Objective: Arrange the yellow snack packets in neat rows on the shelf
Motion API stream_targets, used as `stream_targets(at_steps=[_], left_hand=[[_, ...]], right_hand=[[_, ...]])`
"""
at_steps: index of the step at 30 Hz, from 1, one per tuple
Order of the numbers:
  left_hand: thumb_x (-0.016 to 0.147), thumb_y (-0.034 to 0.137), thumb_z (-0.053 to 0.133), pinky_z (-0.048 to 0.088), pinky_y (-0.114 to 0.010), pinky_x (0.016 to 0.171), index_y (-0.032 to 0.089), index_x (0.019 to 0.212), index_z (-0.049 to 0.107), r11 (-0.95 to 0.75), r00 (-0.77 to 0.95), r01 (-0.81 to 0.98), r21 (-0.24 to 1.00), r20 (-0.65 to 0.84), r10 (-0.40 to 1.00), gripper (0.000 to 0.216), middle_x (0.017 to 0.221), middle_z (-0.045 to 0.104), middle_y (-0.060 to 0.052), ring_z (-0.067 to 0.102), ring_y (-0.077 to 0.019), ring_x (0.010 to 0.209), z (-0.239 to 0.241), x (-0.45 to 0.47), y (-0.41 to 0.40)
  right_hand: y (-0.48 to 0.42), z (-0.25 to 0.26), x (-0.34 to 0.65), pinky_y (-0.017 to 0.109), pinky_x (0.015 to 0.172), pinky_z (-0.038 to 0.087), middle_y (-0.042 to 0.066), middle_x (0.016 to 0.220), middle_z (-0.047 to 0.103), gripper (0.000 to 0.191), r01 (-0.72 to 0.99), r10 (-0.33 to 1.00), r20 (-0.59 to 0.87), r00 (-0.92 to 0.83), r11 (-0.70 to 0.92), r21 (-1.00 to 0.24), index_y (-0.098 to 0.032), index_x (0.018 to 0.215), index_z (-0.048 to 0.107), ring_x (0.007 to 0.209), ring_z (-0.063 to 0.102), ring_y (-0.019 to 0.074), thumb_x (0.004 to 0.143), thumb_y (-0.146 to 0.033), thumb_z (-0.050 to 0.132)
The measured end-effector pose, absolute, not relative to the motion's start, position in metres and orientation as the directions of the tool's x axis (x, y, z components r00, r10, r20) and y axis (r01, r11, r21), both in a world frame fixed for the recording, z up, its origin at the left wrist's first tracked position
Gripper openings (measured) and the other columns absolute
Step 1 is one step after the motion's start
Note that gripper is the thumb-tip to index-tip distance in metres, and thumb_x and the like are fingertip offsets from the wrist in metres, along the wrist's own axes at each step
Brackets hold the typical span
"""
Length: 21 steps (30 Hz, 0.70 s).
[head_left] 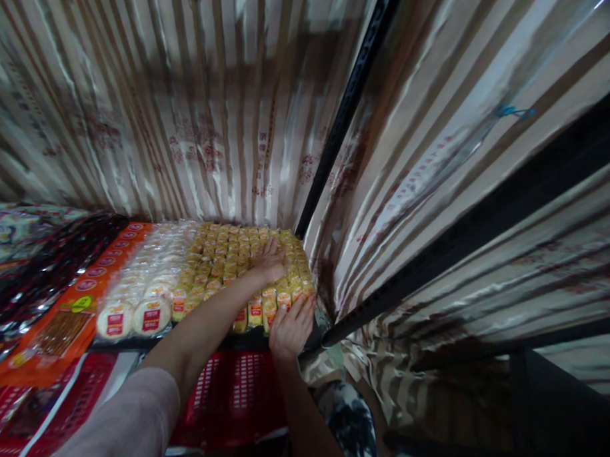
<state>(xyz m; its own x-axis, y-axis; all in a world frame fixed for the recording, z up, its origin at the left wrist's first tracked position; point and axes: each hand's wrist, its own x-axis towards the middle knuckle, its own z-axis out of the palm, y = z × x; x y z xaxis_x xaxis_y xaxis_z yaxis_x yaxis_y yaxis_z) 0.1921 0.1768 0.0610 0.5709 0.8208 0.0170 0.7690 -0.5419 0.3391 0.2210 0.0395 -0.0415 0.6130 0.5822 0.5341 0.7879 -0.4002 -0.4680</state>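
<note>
Rows of small yellow snack packets (pixel 226 258) fill a shelf at the centre. My left hand (pixel 269 263) reaches over them, fingers spread flat and open on the packets near the back right. My right hand (pixel 291 329) rests at the shelf's front right corner, fingers stretched against the front packets there. Whether it grips one I cannot make out.
White round packets (pixel 138 307) and orange packets (pixel 72 316) lie left of the yellow ones, dark shiny packets (pixel 36 278) further left. A red plastic crate (pixel 231 398) sits below the shelf. Striped plastic sheeting (pixel 190 106) hangs behind and to the right, with black shelf bars (pixel 350 100).
</note>
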Motion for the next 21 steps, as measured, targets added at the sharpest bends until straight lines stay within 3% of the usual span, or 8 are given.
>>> stream_targets(at_steps=[6, 12, 17, 21], left_hand=[[0.085, 0.028, 0.038, 0.016, -0.039, 0.115, 0.012, 0.136, 0.039, -0.603, 0.582, 0.657, 0.453, 0.204, 0.787, 0.054, 0.152, 0.019, -0.006, 0.005, -0.0219, 0.141, 0.068, 0.155, 0.107], [0.087, 0.029, 0.035, 0.026, -0.042, 0.113, 0.013, 0.135, 0.040, -0.532, 0.507, 0.545, 0.648, 0.251, 0.825, 0.050, 0.148, 0.029, -0.011, 0.019, -0.0211, 0.139, 0.029, 0.098, 0.005], [0.083, 0.019, 0.038, 0.038, -0.038, 0.106, 0.014, 0.125, 0.050, -0.341, 0.395, 0.598, 0.725, 0.103, 0.913, 0.044, 0.143, 0.037, -0.015, 0.040, -0.0220, 0.129, -0.020, 0.057, -0.053], [0.084, 0.021, 0.038, 0.040, -0.037, 0.104, 0.016, 0.125, 0.051, -0.238, 0.309, 0.625, 0.743, 0.045, 0.950, 0.043, 0.143, 0.038, -0.014, 0.041, -0.0219, 0.129, -0.041, 0.029, -0.079]], right_hand=[[0.037, -0.039, 0.220, 0.054, 0.100, 0.031, 0.028, 0.142, 0.031, 0.058, 0.776, 0.585, 0.518, 0.624, -0.386, -0.499, 0.000, 0.137, 0.036, 0.134, 0.025, 0.0330, 0.094, -0.037, 0.022], [0.036, -0.038, 0.220, 0.051, 0.102, 0.029, 0.025, 0.143, 0.031, 0.060, 0.753, 0.604, 0.472, 0.642, -0.384, -0.535, -0.002, 0.139, 0.031, 0.134, 0.026, 0.0298, 0.093, -0.038, 0.020], [0.036, -0.035, 0.218, 0.049, 0.103, 0.027, 0.024, 0.144, 0.029, 0.059, 0.730, 0.606, 0.446, 0.659, -0.373, -0.572, -0.002, 0.139, 0.031, 0.134, 0.025, 0.0296, 0.092, -0.037, 0.020], [0.035, -0.034, 0.223, 0.048, 0.104, 0.026, 0.023, 0.142, 0.032, 0.058, 0.727, 0.613, 0.451, 0.648, -0.323, -0.605, -0.002, 0.136, 0.035, 0.134, 0.025, 0.0276, 0.091, -0.035, 0.018]])
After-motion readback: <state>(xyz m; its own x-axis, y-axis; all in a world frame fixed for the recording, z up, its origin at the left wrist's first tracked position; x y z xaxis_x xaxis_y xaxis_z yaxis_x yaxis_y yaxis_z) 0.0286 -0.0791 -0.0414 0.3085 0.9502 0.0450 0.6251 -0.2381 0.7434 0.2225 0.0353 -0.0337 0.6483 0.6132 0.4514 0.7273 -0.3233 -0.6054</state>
